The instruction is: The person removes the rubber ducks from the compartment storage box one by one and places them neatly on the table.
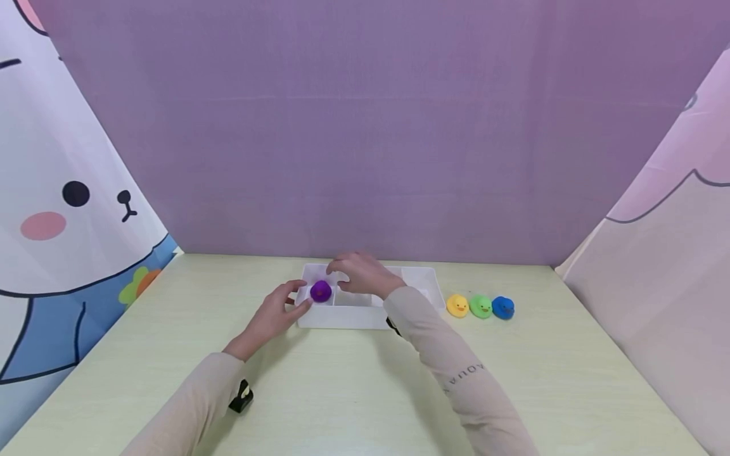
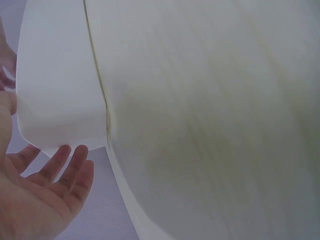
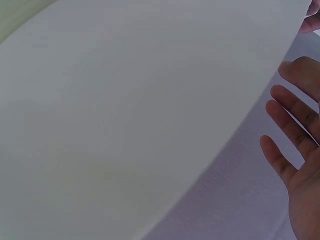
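Observation:
A white divided box (image 1: 353, 318) stands near the back of the table. In its front left compartment sits a purple rubber duck (image 1: 320, 291). My left hand (image 1: 279, 311) holds the box's left end, its thumb at the front rim and its fingers against the side wall. That wall meets the fingertips (image 2: 80, 152) in the left wrist view. Over the box reaches my right hand (image 1: 362, 273), thumb and fingers spread apart with nothing between them. In the right wrist view its fingers (image 3: 285, 117) are beyond the box edge. The right forearm hides part of the compartments.
To the right of the box, a yellow duck (image 1: 457, 306), a green duck (image 1: 481, 306) and a blue duck (image 1: 503, 308) stand in a row on the pale wooden table (image 1: 342, 392). A purple cloth (image 1: 365, 158) hangs behind the table; printed cloths flank it.

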Demonstrator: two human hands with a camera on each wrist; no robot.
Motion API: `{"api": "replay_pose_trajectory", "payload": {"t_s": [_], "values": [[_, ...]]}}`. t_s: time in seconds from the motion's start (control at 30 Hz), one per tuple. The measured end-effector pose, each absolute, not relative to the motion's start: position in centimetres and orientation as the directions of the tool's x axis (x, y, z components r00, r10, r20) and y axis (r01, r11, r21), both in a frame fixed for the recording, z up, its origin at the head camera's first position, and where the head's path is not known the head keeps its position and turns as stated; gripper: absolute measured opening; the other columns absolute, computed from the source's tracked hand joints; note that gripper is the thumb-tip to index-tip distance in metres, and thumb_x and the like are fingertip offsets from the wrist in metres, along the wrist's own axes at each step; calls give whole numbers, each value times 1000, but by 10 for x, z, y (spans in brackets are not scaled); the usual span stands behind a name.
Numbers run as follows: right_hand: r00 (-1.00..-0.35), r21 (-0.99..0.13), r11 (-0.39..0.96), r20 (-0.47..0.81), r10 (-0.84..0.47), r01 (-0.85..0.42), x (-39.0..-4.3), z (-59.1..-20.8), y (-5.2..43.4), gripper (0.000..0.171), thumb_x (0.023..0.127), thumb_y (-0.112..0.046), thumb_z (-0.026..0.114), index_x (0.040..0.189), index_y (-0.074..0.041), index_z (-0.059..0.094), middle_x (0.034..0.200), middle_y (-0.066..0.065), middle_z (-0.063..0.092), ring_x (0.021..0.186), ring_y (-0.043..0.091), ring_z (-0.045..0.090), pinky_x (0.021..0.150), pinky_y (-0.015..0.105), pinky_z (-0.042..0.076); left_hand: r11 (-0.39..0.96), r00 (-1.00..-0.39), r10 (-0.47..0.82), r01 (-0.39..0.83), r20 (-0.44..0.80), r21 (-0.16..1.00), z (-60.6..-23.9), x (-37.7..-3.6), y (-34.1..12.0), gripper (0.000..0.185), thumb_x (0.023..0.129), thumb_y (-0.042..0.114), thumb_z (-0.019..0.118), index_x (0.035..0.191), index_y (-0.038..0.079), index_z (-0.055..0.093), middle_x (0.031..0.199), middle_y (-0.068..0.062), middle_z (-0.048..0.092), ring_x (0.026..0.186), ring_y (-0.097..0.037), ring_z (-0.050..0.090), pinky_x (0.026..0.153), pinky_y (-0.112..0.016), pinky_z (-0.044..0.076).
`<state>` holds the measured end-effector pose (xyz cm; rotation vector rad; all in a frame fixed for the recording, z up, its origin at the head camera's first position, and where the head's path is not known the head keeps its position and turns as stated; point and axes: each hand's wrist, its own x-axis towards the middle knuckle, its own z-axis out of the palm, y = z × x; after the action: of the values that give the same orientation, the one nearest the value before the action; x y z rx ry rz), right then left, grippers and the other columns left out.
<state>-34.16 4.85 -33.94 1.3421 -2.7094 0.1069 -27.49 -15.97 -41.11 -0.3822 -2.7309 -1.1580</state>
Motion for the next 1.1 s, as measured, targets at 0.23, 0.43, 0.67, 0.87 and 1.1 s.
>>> {"api": "replay_pose_trajectory", "payload": {"t_s": [0.23, 0.43, 0.67, 0.87, 1.1], "values": [[-598, -9, 603, 144, -789, -798, -349, -343, 35, 31, 82, -17, 67, 113, -16, 64, 114, -2, 63, 109, 17, 57, 98, 37, 43, 669, -955, 178, 293, 236, 683, -411, -275, -159, 53, 88, 36, 58, 130, 7, 45, 127, -21, 50, 96, -32, 58, 73, -35, 52], [-616, -21, 618, 106, -780, -786, -351, -348, 24, 31, 82, -17, 68, 113, -19, 64, 116, -3, 63, 113, 16, 54, 100, 40, 41, 657, -954, 184, 298, 236, 692, -410, -274, -159, 53, 88, 36, 58, 131, 7, 44, 127, -21, 50, 97, -33, 58, 74, -36, 52], [-646, -33, 646, 72, -760, -763, -350, -352, 16, 31, 82, -15, 68, 112, -19, 65, 115, -1, 64, 110, 16, 56, 98, 40, 43, 659, -955, 184, 296, 234, 692, -410, -275, -159, 54, 88, 38, 58, 131, 8, 45, 128, -20, 49, 97, -33, 58, 74, -36, 52], [-662, -38, 661, 63, -747, -749, -355, -358, 13, 31, 81, -16, 69, 112, -20, 65, 113, -2, 64, 107, 14, 56, 96, 34, 44, 659, -954, 186, 298, 234, 690, -411, -275, -158, 53, 88, 37, 58, 131, 8, 44, 128, -20, 49, 97, -33, 58, 73, -35, 52], [-653, -5, 654, 52, -755, -756, -359, -363, 9, 30, 81, -17, 69, 111, -19, 65, 110, -3, 65, 102, 12, 57, 92, 31, 46, 660, -955, 184, 296, 234, 691, -411, -275, -159, 54, 88, 38, 58, 132, 9, 44, 128, -21, 49, 97, -31, 58, 73, -34, 53]]}}
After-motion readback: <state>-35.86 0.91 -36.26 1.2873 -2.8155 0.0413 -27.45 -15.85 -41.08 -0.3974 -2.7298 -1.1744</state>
